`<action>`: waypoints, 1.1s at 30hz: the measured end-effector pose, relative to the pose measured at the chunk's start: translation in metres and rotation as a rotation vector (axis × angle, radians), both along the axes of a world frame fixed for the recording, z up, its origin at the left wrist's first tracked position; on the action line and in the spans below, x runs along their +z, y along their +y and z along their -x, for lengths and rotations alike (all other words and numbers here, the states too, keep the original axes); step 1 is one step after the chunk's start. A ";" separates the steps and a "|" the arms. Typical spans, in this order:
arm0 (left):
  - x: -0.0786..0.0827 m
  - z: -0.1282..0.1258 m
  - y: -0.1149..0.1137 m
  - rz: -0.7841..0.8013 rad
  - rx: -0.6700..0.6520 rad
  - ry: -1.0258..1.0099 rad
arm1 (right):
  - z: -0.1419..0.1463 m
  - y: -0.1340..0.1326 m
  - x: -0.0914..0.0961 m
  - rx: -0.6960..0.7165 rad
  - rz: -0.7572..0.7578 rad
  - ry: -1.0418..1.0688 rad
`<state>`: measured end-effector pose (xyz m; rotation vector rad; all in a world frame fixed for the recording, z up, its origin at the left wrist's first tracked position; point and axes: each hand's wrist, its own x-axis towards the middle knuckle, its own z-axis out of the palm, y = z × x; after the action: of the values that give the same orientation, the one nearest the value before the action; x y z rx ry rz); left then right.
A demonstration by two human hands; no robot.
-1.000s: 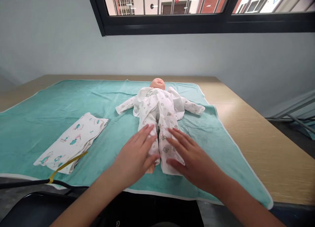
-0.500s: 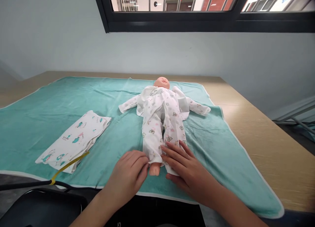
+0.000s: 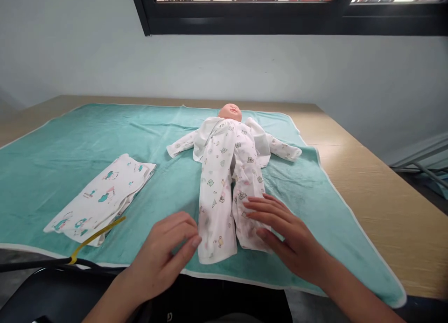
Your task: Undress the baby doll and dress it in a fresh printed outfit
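Note:
A baby doll [image 3: 230, 112] lies on its back with its head away from me. It wears a long-sleeved white printed top [image 3: 261, 138], arms spread to both sides. White printed trousers [image 3: 217, 197] lie along its front and legs, and both feet are hidden by the cuffs. Just left of the left-hand cuff, my left hand [image 3: 168, 253] holds nothing, its fingers curved and the thumb apart from them. My right hand [image 3: 290, 234] is open, fingers spread over the lower right-hand trouser leg; whether the fingertips touch the cloth I cannot tell.
A teal blanket [image 3: 168, 197] with a pale edge covers most of the wooden table [image 3: 378, 197]. On its left lies a folded white printed cloth [image 3: 101, 197]. A black cable with a yellow tie [image 3: 98, 234] crosses the front left, above a black chair seat [image 3: 52, 295].
The left-hand trouser leg has been drawn down over the doll's foot, which showed before. My left hand has let go of the cuff and moved left; my right hand has shifted right.

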<state>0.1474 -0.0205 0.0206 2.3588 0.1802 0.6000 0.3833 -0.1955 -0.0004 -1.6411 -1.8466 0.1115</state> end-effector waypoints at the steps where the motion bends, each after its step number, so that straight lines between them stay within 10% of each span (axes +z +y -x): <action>1: 0.002 -0.005 0.002 -0.021 0.050 -0.034 | -0.001 0.003 0.003 -0.041 -0.010 0.023; 13: -0.028 -0.111 0.048 -0.372 0.174 0.221 | -0.038 0.056 0.009 -0.438 0.091 0.003; 22: -0.024 -0.151 0.088 -0.175 0.213 0.182 | -0.055 0.073 0.028 -0.370 0.242 0.061; 33: -0.001 -0.202 0.134 0.021 0.346 -0.188 | -0.127 0.164 0.027 -0.510 -0.044 0.387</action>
<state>0.3499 0.1132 0.0200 2.2497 0.5120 0.9748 0.5099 -0.0316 0.0269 -1.8532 -1.1048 0.1526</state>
